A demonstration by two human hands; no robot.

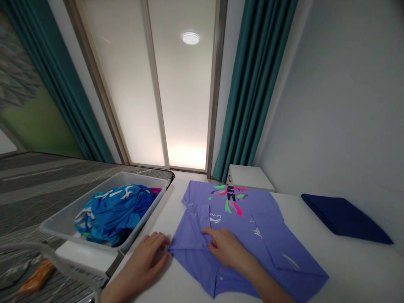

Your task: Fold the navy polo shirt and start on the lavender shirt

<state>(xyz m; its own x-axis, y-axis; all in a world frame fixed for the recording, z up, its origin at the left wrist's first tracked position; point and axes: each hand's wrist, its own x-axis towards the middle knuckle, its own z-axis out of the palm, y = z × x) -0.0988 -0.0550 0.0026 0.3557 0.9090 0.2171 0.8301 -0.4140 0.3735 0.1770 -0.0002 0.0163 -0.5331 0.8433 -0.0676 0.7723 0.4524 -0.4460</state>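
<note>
A purple short-sleeved T-shirt (233, 240) lies spread on the white table. It has a pink, green and black print near its far edge and small white lettering. Its left side is folded inward over the body. My right hand (229, 248) rests on that folded part, index finger stretched out and thumb apart, gripping nothing visible. Beside the shirt's left corner is my left hand (147, 256), palm down, with thumb and fingers apart. Its fingertips are at the corner; whether they touch the cloth I cannot tell.
A translucent plastic bin (59, 219) with crumpled blue clothes (116, 212) stands to the left. On the right lies a folded navy cloth (345, 219). A white cabinet (251, 176) stands beyond the table (356, 269), near teal curtains (252, 92). An orange packet (36, 277) is at lower left.
</note>
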